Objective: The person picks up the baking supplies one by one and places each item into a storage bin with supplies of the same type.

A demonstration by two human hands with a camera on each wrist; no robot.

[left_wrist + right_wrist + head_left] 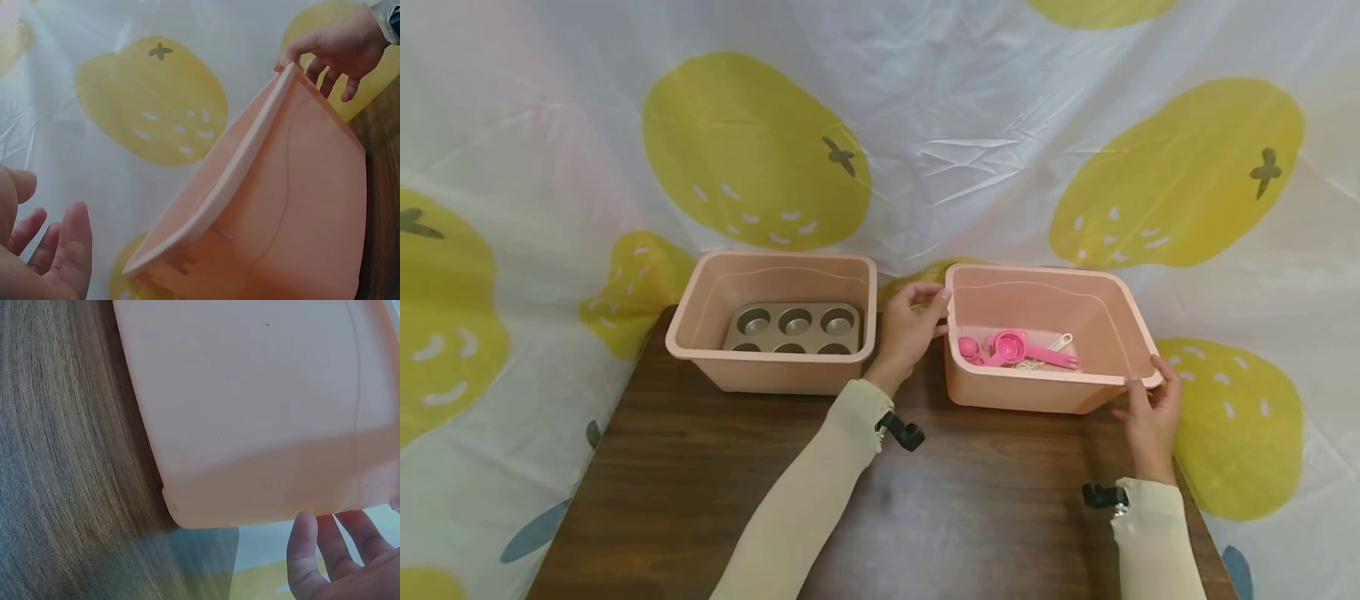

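A pink plastic bin [1022,393] stands on the right of the table, holding bright pink measuring cups [1009,346] and a pale-handled utensil [1062,342]. My right hand [1153,421] holds its front right corner, thumb and a finger at the rim. In the right wrist view, several fingers [340,550] lie along the bin's end wall [262,425]. My left hand [912,329] is by the bin's left rim with loosely bent fingers. A gap shows between those fingers [72,250] and the bin [300,187] in the left wrist view.
To the left stands a matching pink bin [775,375] with a muffin tin [778,325] inside. Both bins are near the back of the dark wooden table [970,492]. A white curtain with yellow fruit prints [955,117] hangs directly behind.
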